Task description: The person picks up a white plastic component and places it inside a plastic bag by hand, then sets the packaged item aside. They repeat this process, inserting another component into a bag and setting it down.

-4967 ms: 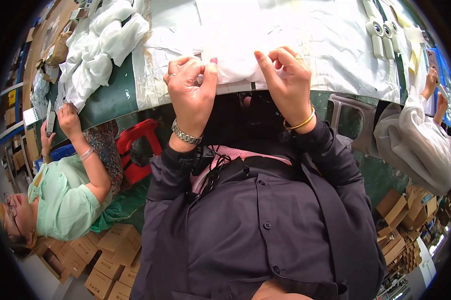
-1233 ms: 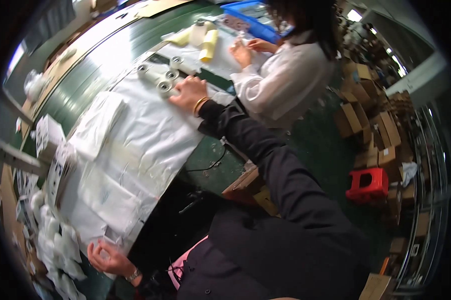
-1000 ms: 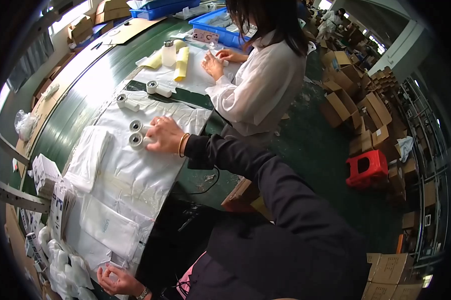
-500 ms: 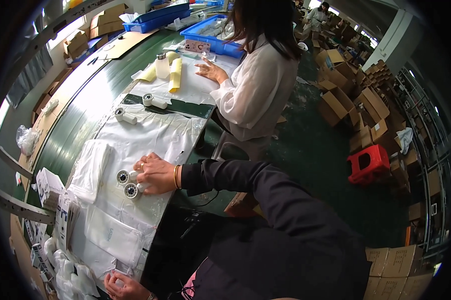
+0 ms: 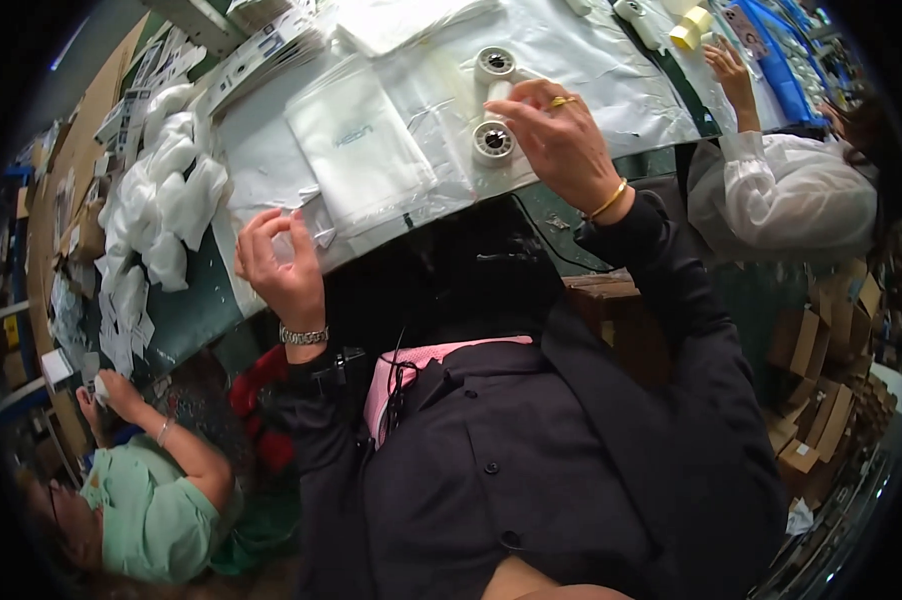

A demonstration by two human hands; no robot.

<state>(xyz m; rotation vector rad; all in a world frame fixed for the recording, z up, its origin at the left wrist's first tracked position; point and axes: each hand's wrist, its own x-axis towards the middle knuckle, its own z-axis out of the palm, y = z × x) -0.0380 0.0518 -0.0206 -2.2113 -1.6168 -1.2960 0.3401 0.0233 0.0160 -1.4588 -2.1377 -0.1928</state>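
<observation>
My right hand [image 5: 566,140], with a ring and a gold bangle, bends its fingers over the white handle of a handheld piece [image 5: 495,64] with a round, dark-centred, spoked end. A second such piece [image 5: 493,143] lies just nearer, its handle mostly hidden by the hand. Toward the table's near left edge, my left hand [image 5: 283,262] is raised with loosely curled fingers apart and nothing visible in them. Beside its thumb lies crumpled clear plastic [image 5: 318,222]. Between the hands lies a stack of flat translucent bags [image 5: 346,135].
White wrapped bundles [image 5: 176,185] pile up at the left, by stacked printed cards [image 5: 261,60]. A person in green [image 5: 156,500] works at lower left. Another in white sleeves [image 5: 781,200] sits at right near a blue bin [image 5: 771,50]. Open cartons [image 5: 816,370] stand behind.
My view has swung down and left. The two spoked ends have come farther apart, and my right hand has shifted over the handles. My left hand shows more fully.
</observation>
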